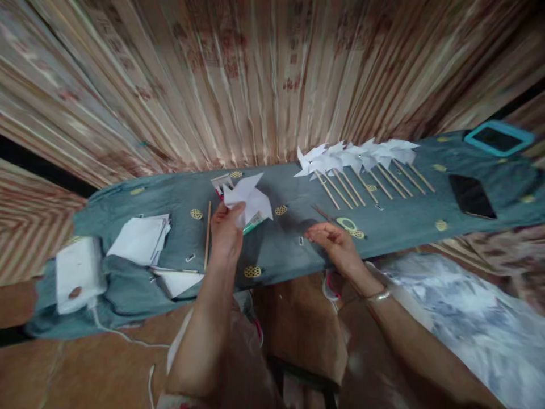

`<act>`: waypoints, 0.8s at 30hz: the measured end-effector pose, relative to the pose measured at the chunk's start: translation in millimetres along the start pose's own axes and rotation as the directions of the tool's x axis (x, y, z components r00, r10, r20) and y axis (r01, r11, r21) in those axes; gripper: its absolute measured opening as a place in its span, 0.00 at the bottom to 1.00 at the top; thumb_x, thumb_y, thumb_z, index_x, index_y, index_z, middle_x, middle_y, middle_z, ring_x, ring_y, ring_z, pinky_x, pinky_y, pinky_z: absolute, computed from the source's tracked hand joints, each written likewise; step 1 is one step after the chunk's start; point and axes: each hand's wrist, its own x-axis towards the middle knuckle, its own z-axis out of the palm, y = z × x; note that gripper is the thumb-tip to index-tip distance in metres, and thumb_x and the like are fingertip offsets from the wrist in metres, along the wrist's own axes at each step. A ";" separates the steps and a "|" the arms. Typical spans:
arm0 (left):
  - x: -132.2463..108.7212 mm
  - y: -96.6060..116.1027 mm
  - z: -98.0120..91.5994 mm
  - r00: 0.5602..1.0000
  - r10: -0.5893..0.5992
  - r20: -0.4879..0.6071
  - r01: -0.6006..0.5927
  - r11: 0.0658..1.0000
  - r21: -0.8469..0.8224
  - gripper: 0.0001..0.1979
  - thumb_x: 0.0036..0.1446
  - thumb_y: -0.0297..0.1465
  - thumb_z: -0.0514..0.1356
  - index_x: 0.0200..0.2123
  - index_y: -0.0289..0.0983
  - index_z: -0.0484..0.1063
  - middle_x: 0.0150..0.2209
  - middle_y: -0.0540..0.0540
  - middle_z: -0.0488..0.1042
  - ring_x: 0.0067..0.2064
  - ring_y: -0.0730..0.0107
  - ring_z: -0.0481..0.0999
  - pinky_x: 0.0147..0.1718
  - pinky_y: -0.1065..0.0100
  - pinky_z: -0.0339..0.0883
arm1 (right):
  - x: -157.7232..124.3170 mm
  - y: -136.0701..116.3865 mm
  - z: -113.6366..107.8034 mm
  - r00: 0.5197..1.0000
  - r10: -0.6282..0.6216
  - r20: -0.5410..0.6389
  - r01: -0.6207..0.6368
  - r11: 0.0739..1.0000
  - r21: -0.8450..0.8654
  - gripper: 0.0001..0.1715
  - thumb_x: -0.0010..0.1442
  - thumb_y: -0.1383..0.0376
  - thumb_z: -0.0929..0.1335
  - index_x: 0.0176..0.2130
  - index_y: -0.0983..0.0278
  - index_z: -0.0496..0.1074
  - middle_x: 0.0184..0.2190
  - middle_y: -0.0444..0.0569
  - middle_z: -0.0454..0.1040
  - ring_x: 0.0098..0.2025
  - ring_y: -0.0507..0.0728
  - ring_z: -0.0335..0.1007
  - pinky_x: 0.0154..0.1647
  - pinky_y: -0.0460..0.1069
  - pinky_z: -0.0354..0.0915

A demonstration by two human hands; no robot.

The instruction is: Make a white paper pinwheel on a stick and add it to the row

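A folded white paper pinwheel [255, 200] is pinched in my left hand [227, 230], thumb on top, over the middle of the cloth. My right hand [334, 243] is off to its right, fingertips pressed together; whatever is between them is too small to make out. Just beyond that hand lie scissors [347, 224] with a pale green handle. Under the pinwheel a green and white packet [254, 223] is partly hidden. One bare wooden stick [208, 236] rests left of my left hand. Several finished pinwheels on sticks [357, 158] overlap in a row at the back right.
A stack of white paper [138, 238] lies at the left, with a folded sheet [179, 282] nearer the front edge. Beyond it is a white device [79, 275] with a cable. A dark phone [472, 196] and a blue-framed device [499, 138] lie far right. A curtain [255, 85] hangs behind.
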 end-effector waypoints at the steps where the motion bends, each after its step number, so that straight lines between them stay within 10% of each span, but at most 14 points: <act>1: 3.9 7.1 -7.2 0.999 0.035 -0.025 -0.034 0.999 0.008 0.14 0.32 0.27 0.73 0.24 0.38 0.72 0.26 0.53 0.77 0.32 0.73 0.78 0.41 0.68 0.75 | -2.9 2.7 3.4 1.000 0.010 0.025 -0.009 1.000 -0.024 0.15 0.48 0.53 0.75 0.29 0.62 0.75 0.25 0.45 0.77 0.28 0.53 0.69 0.30 0.48 0.63; 7: 20.0 42.6 -36.8 0.961 0.221 -0.165 -0.216 0.975 0.050 0.10 0.39 0.25 0.69 0.25 0.40 0.71 0.28 0.52 0.78 0.36 0.70 0.79 0.40 0.68 0.75 | 4.0 -11.5 30.6 0.957 -0.131 0.260 0.216 0.919 -0.329 0.09 0.59 0.58 0.69 0.33 0.62 0.75 0.27 0.45 0.77 0.30 0.55 0.72 0.33 0.49 0.65; 14: 31.7 56.2 -58.9 0.929 0.295 -0.225 -0.290 0.955 0.057 0.09 0.42 0.25 0.68 0.26 0.42 0.72 0.31 0.50 0.79 0.41 0.65 0.80 0.43 0.64 0.77 | 99.8 -62.2 114.9 0.696 -0.432 0.574 0.719 0.416 -0.558 0.14 0.63 0.73 0.63 0.41 0.67 0.78 0.52 0.57 0.75 0.57 0.62 0.67 0.61 0.58 0.59; 24: 32.5 57.8 -63.5 0.919 0.307 -0.245 -0.295 0.952 0.088 0.11 0.39 0.28 0.69 0.25 0.41 0.69 0.30 0.50 0.76 0.39 0.65 0.79 0.41 0.65 0.77 | 159.7 -53.2 194.2 0.701 -0.264 0.663 0.707 0.138 -0.693 0.16 0.61 0.74 0.64 0.42 0.75 0.80 0.56 0.67 0.70 0.62 0.67 0.58 0.62 0.60 0.55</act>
